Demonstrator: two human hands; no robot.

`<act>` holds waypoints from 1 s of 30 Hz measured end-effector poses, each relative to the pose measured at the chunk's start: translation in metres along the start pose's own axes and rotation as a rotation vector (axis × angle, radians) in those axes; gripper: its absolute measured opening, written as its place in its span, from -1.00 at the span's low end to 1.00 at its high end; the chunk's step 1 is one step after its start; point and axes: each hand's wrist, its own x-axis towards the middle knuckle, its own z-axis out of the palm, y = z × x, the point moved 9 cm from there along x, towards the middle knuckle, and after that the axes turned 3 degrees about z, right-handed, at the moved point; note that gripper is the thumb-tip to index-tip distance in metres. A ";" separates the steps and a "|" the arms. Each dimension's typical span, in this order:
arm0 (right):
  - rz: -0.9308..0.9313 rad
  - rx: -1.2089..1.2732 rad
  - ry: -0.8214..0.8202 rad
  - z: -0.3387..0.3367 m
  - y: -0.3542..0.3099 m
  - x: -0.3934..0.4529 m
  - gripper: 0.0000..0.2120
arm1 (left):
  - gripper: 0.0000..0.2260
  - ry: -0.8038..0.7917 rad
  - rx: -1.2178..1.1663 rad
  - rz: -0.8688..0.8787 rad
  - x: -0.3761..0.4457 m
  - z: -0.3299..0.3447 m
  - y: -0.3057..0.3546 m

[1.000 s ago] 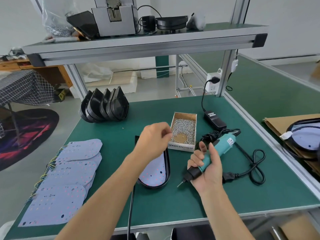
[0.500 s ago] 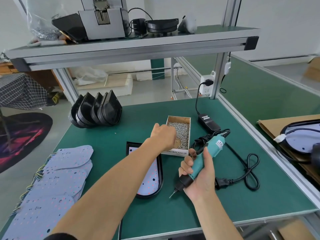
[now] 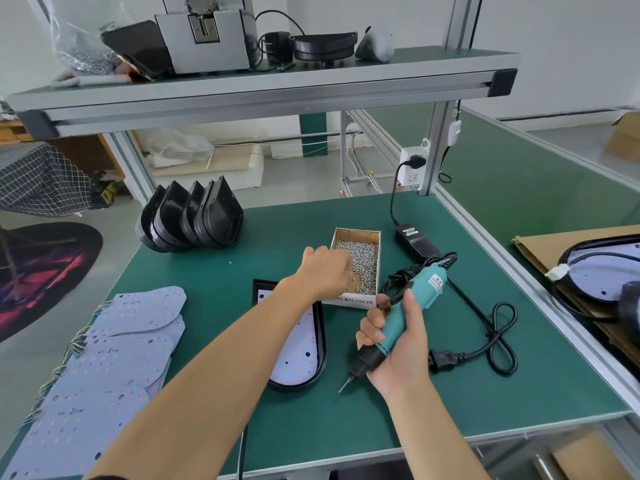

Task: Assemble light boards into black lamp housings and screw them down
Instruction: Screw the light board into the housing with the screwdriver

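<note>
left hand point(image 3: 325, 271) in screw box point(image 3: 360, 301) marked "BALANCER", fingers hidden, grip unclear | right hand point(image 3: 398, 344) grips driver point(image 3: 401, 317)

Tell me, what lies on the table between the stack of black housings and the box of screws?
Only bare green mat, the head view shows, between the black housings and the screw box.

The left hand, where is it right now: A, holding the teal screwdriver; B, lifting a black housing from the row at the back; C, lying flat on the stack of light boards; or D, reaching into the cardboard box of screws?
D: the left hand is over the open screw box, fingers down among the screws, while the right hand holds the teal screwdriver.
</note>
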 end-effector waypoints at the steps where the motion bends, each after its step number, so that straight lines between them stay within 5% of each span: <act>1: -0.002 0.001 0.001 -0.001 0.000 0.000 -0.65 | -0.91 0.032 -0.128 -0.012 -0.005 -0.003 -0.004; 5: -0.006 0.027 -0.019 -0.001 -0.003 -0.001 -0.64 | -0.95 0.232 -0.770 -0.094 -0.047 -0.030 -0.021; 8: -0.026 0.059 -0.024 0.003 -0.007 -0.006 -0.64 | -0.95 0.303 -1.016 -0.098 -0.089 -0.040 -0.028; 14: -0.149 0.176 -0.111 0.041 -0.014 -0.024 -0.69 | -0.81 0.409 -1.220 -0.147 -0.179 -0.027 -0.037; 18: -0.231 0.148 -0.152 0.085 -0.011 -0.036 -0.81 | -0.95 0.533 -1.432 -0.226 -0.209 -0.017 -0.035; 22: -0.263 0.143 -0.110 0.102 -0.006 -0.040 -0.89 | -0.80 0.609 -1.589 -0.296 -0.223 -0.007 -0.037; 30: -0.265 0.151 -0.139 0.109 0.001 -0.044 -0.88 | -0.72 0.638 -1.536 -0.371 -0.229 0.004 -0.035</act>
